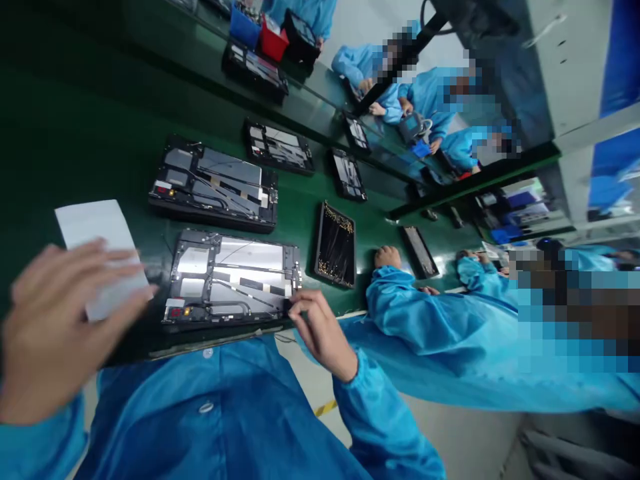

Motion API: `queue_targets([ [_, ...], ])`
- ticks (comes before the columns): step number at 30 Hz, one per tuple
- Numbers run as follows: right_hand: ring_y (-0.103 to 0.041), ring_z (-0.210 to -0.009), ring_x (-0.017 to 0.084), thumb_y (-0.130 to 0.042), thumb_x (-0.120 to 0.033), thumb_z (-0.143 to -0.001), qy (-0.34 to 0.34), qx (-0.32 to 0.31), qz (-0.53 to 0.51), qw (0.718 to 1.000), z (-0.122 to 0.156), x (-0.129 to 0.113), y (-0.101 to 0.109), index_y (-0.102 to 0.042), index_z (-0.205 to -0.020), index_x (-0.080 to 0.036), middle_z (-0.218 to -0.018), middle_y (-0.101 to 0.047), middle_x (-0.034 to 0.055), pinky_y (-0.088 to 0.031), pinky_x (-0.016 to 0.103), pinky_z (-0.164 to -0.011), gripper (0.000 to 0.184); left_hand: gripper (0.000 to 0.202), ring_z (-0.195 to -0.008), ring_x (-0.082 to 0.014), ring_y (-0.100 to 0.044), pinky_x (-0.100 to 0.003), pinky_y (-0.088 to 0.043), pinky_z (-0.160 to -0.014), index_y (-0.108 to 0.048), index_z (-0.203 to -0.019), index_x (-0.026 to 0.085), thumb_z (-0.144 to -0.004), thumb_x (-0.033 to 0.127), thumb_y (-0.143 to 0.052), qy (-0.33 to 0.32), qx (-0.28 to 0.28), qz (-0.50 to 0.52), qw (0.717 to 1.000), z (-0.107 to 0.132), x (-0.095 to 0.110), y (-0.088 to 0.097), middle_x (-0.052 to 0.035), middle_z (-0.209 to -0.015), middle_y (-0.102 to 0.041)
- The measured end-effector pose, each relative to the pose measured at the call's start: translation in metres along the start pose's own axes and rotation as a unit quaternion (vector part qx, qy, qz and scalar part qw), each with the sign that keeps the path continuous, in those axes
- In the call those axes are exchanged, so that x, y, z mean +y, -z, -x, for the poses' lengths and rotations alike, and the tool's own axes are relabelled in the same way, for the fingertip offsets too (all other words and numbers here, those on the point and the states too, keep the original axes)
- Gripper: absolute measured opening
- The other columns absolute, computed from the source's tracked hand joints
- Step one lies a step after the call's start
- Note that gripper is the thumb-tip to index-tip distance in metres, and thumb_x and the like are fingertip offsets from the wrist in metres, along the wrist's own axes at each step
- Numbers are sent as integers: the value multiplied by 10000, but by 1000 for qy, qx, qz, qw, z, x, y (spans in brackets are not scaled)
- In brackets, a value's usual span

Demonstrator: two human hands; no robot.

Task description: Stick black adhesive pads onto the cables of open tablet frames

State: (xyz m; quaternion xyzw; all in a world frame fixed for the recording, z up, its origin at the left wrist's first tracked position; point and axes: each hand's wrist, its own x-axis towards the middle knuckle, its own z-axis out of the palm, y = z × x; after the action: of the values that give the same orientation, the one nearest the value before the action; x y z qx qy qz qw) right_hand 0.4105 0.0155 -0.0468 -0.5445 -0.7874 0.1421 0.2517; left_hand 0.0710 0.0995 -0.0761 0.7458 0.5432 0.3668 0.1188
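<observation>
My left hand (70,320), smeared by motion, is over a white sheet of paper (97,223) at the left of the table. Its fingers are stretched out and apart, and they hide part of the sheet. In front of me lies an opened tablet housing (240,280), with silvery plates, black cables and a small red-marked part showing. My right hand (320,330) is at the housing's lower right corner. Thumb and forefinger are pinched together there; whatever may be between them is too small to make out.
Behind it lies a stack of similar tablet housings (215,187), with several more farther back. A black tray of thin cables with gold ends (336,247) stands to the right. A co-worker's sleeve (415,307) is close on my right. Blue (245,27) and red bins (273,40) stand at the back.
</observation>
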Motion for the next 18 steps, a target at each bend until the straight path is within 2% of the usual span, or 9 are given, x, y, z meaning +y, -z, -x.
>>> queue_targets([
  [1, -623, -1045, 210, -471, -170, -1034, -10, -2, 13, 1000, 11, 1, -9, -542, -1083, -205, -1103, -594, 115, -579, 380, -888, 92, 229, -1357, -284, -530, -588, -241, -1270, -646, -1180, 344, -980, 398, -548, -59, -34, 0, 998, 8, 23, -8, 67, -1297, -667],
  [2, -619, -1066, 214, -477, -165, -1032, -16, 1, 25, 1000, 19, 0, -17, -543, -1097, -204, -1119, -594, 121, -577, 381, -903, 101, 203, -1302, -279, -577, -589, -258, -1255, -657, -1145, 334, -983, 379, -544, -126, -52, 16, 991, 16, 44, -19, 46, -1214, -707],
  [3, -615, -1083, 218, -481, -162, -1031, -18, 5, 34, 999, 23, -2, -23, -547, -1110, -200, -1130, -594, 125, -574, 382, -917, 109, 191, -1279, -266, -596, -570, -291, -1235, -660, -1133, 316, -993, 324, -531, -167, -81, 26, 982, 22, 63, -31, 29, -1188, -721],
  [4, -611, -1094, 220, -483, -163, -1031, -19, 9, 41, 999, 25, -4, -28, -551, -1120, -198, -1135, -597, 127, -573, 381, -928, 118, 174, -1258, -259, -611, -550, -323, -1209, -663, -1109, 291, -994, 279, -532, -187, -94, 37, 977, 27, 78, -44, 13, -1158, -733],
  [6, -609, -1098, 224, -477, -172, -1035, -22, 16, 55, 998, 25, -8, -35, -564, -1134, -194, -1139, -605, 127, -572, 382, -938, 134, 147, -1222, -245, -631, -501, -369, -1161, -663, -1053, 244, -991, 214, -533, -188, -107, 53, 975, 32, 97, -68, -10, -1113, -743],
  [8, -609, -1091, 229, -464, -183, -1040, -25, 16, 73, 997, 23, -9, -39, -582, -1137, -195, -1139, -618, 125, -573, 386, -933, 153, 133, -1170, -235, -650, -472, -382, -1134, -660, -991, 228, -987, 197, -531, -171, -106, 57, 978, 33, 105, -85, -17, -1056, -746],
  [10, -611, -1078, 231, -460, -183, -1040, -25, 16, 87, 996, 22, -8, -41, -599, -1121, -188, -1128, -631, 124, -571, 382, -922, 160, 136, -1112, -224, -665, -455, -388, -1118, -655, -954, 227, -984, 193, -527, -161, -109, 56, 979, 32, 106, -94, -13, -1015, -743],
  [13, -610, -1072, 231, -461, -175, -1039, -21, 18, 97, 995, 21, -7, -41, -613, -1095, -172, -1106, -644, 125, -566, 374, -927, 162, 116, -1066, -214, -669, -445, -379, -1114, -647, -930, 223, -977, 192, -545, -157, -117, 55, 979, 30, 104, -95, -7, -990, -734],
  [18, -603, -1100, 250, -446, -181, -1042, -17, 6, 113, 993, 20, -9, -41, -617, -1121, -178, -1118, -658, 119, -554, 425, -994, 189, 122, -1088, -225, -652, -457, -358, -1112, -662, -921, 234, -980, 217, -556, -153, -129, 56, 978, 31, 104, -92, -11, -1007, -728],
])
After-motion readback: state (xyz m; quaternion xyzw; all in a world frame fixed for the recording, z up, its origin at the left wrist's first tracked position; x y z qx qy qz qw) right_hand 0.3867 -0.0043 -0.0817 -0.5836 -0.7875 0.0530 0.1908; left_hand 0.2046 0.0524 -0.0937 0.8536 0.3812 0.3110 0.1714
